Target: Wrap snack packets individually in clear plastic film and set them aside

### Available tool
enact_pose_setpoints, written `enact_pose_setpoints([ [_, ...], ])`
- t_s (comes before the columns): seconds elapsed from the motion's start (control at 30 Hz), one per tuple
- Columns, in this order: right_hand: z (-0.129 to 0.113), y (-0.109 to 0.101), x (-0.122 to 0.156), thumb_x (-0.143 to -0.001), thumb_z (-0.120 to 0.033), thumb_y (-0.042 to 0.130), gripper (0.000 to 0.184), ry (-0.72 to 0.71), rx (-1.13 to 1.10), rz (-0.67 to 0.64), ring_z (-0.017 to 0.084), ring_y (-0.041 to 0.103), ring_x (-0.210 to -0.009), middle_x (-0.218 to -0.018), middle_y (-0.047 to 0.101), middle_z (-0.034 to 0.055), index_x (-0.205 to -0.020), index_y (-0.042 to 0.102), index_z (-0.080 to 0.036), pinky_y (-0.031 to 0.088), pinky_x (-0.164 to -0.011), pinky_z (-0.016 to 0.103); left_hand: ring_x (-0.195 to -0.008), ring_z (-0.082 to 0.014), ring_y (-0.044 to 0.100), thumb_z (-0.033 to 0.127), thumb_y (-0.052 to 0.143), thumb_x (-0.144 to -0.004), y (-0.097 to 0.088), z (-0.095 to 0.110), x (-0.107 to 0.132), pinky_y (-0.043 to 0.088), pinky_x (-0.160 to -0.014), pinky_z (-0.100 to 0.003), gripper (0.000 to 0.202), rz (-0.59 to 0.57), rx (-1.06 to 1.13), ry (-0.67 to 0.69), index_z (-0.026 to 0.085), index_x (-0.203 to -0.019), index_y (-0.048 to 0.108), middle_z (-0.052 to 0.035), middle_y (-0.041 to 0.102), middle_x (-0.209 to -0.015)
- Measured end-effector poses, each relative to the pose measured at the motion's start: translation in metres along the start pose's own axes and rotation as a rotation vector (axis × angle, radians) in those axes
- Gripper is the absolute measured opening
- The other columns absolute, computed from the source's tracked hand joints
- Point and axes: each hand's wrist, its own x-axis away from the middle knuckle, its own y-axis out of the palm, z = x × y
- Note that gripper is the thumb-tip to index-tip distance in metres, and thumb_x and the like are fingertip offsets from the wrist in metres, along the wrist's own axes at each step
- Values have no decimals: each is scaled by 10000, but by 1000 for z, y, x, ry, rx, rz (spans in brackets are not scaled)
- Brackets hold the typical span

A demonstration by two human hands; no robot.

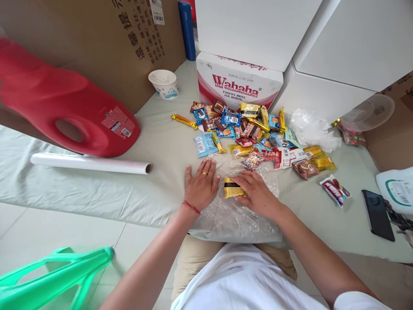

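Note:
My left hand (201, 185) lies flat with its fingers spread, at the left edge of a clear plastic sheet (222, 219). A ring and a red string bracelet show on it. Over the sheet, my right hand (258, 193) has its fingers curled on a yellow snack packet (231, 188) with a black band. The packet's right part is hidden under those fingers. Just beyond both hands spreads a pile of small wrapped snacks (230, 118) in several colours, among them a light blue packet (205, 144) at its left side.
A white cardboard roll (92, 163) and a red jug (93, 107) lie on the left. Behind the pile stand a Wahaha carton (238, 82) and a paper cup (164, 84). Rightward are crumpled plastic bags (309, 127), a purple-white packet (334, 190) and a phone (378, 215).

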Motion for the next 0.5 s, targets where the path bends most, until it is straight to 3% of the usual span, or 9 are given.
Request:
enact_pose_setpoints([
  [0.23, 0, 1, 8, -947, -379, 676, 605, 9, 8, 103, 348, 434, -1409, -1457, 552, 159, -1498, 473, -232, 339, -1175, 630, -1511, -295, 391, 419, 225, -1066, -1, -4, 1, 202, -1237, -664, 571, 43, 21, -1, 280, -1605, 348, -107, 384, -1643],
  [0.37, -17, -6, 57, -989, -299, 607, 498, -37, -41, 316, 322, 545, -1292, -1353, 596, 148, -1466, 466, -273, 451, -1100, 587, -1506, -297, 398, 418, 228, -1067, -2, -6, 1, 222, -1234, -655, 562, 31, 46, -3, 265, -1581, 396, -113, 390, -1641],
  [0.5, -31, 15, 116, -945, -323, 684, 434, -142, -29, 256, 313, 628, -1102, -1163, 677, 124, -1354, 562, -248, 558, -965, 553, -1523, -298, 366, 430, 251, -1063, -3, -13, 1, 261, -1233, -633, 553, 63, 112, -19, 242, -1547, 442, -117, 394, -1644],
])
